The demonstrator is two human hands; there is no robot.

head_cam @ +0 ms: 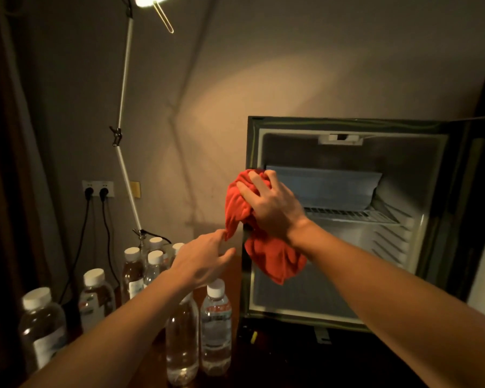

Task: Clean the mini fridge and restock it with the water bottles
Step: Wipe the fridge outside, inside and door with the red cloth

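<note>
We face the open mini fridge (347, 219), its inside bare of bottles. Our right hand (272, 203) bunches a red cloth (275, 259) against its left door frame; soft and limp, it handles best wadded. Our left hand (202, 261), fingers loose, touches the cloth's hanging corner. Water bottles (216, 326) stand left of the fridge, probably heavy and smooth: grasp them mid-body.

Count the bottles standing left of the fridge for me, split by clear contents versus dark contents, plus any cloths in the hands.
Clear-content bottles: 6, e.g. one at front
Dark-content bottles: 2, e.g. one at
Red cloth: 1, gripped by the right hand at the fridge opening
Total: 9. The rear bottles partly hide each other, so the bottle count may be off.
</note>
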